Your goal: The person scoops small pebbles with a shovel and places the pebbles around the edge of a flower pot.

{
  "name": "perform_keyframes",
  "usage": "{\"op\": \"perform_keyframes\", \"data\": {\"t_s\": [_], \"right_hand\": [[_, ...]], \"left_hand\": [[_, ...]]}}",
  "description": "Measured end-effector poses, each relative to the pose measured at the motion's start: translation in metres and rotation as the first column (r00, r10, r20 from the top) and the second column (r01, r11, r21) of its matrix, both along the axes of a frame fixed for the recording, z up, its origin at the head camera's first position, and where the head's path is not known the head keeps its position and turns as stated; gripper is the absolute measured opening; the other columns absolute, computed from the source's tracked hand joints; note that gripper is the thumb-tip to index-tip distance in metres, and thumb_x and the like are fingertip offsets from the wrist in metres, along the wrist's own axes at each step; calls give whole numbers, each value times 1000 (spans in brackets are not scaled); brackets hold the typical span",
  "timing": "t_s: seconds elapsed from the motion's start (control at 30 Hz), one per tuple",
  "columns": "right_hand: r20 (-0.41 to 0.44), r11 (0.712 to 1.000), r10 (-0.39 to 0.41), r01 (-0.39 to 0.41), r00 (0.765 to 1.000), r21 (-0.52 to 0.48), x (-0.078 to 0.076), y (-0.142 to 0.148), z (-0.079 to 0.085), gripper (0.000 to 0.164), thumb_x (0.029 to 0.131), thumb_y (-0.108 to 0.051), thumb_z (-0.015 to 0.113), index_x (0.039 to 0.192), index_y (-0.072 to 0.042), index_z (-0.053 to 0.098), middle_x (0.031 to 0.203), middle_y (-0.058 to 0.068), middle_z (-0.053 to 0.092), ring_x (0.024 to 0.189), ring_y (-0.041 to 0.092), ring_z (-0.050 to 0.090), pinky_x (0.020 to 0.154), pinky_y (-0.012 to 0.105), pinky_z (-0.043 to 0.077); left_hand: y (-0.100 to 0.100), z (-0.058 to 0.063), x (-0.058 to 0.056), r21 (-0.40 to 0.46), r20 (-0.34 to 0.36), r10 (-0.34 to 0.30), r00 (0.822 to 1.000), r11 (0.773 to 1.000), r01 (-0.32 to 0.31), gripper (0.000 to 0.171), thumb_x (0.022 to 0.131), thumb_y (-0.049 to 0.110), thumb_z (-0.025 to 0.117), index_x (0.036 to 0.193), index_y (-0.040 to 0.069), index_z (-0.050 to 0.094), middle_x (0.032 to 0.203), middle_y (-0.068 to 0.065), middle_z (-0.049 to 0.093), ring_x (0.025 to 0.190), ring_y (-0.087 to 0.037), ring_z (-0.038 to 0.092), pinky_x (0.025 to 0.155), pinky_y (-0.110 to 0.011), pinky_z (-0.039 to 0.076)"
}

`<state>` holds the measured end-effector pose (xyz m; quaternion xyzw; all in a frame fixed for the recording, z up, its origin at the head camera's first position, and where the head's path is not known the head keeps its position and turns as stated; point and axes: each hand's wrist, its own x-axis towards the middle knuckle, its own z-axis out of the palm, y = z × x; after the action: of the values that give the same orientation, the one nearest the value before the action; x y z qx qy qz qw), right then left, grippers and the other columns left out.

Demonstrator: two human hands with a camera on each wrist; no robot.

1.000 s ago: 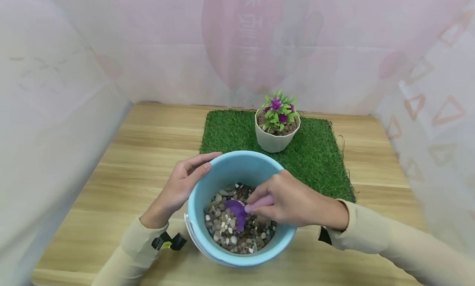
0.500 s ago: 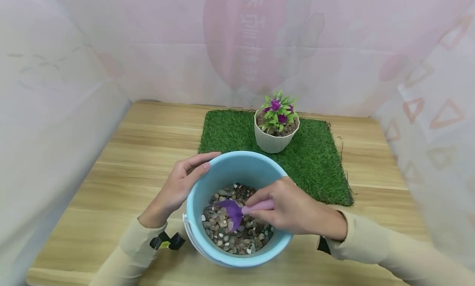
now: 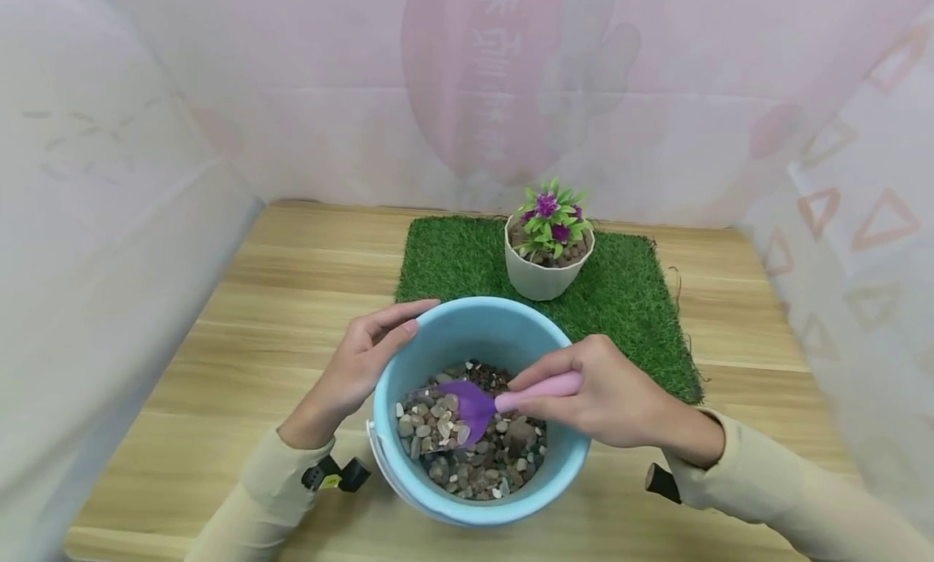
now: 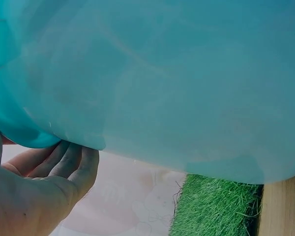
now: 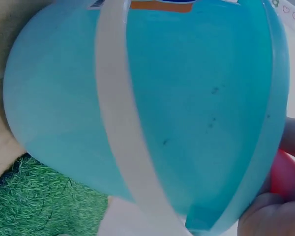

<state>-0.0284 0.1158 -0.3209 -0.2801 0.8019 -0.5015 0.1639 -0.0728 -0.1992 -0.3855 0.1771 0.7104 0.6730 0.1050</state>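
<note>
A light blue bucket (image 3: pixel 487 509) holds a bed of mixed pebbles (image 3: pixel 503 473). My right hand (image 3: pixel 609 392) grips the pink handle of a small plastic shovel (image 3: pixel 476 409) inside the bucket. Its purple blade tilts to the left, bearing a heap of pale pebbles. My left hand (image 3: pixel 357 359) lies against the bucket's left side, thumb at the rim and fingers extended along the outside. In the left wrist view, the fingers (image 4: pixel 81 164) touch the outer wall under the rim. The right wrist view has the handle partly hidden between the fingers.
A white pot (image 3: pixel 540 278) with a purple-flowered plant (image 3: pixel 550 217) stands on a green turf mat (image 3: pixel 467 258) behind the bucket. The bucket's white bail (image 5: pixel 120 108) hangs down its side. Printed cloth walls surround the wooden table (image 3: pixel 241 343).
My right hand has moved right and slightly up, bringing the shovel from among the pebbles to a raised position with a load on its blade. The left hand stays at the bucket.
</note>
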Motion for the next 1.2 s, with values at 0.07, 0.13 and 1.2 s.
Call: {"op": "perform_keyframes", "data": {"t_s": [0.07,0.13,1.2], "right_hand": [[20,1000,-2,2,1000,-23,0,3,-1,22,93,-30,84,107,-14,84,95,1,84,80,8,80,60,37,71],[31,999,-1,2,1000,-49,1,6,-2,22,93,-27,83,109,-12,84,96,3,84,80,9,81,61,37,71],[46,951,-196,201,980,-233,4,46,-9,23,91,-3,81,113,1,79,103,5,83,95,26,81,80,42,70]], "left_hand": [[1,0,-1,-2,-6,-3,1000,1000,3,42,112,18,50,150,2,56,143,-27,64,112,-36,76,85,-52,69],[1,0,-1,-1,-13,-7,1000,1000,7,42,112,17,50,150,1,56,143,-29,63,111,-35,76,85,-53,69],[0,4,2,-29,10,3,1000,1000,-2,42,113,19,50,151,1,55,145,-27,63,109,-25,78,81,-47,71]]}}
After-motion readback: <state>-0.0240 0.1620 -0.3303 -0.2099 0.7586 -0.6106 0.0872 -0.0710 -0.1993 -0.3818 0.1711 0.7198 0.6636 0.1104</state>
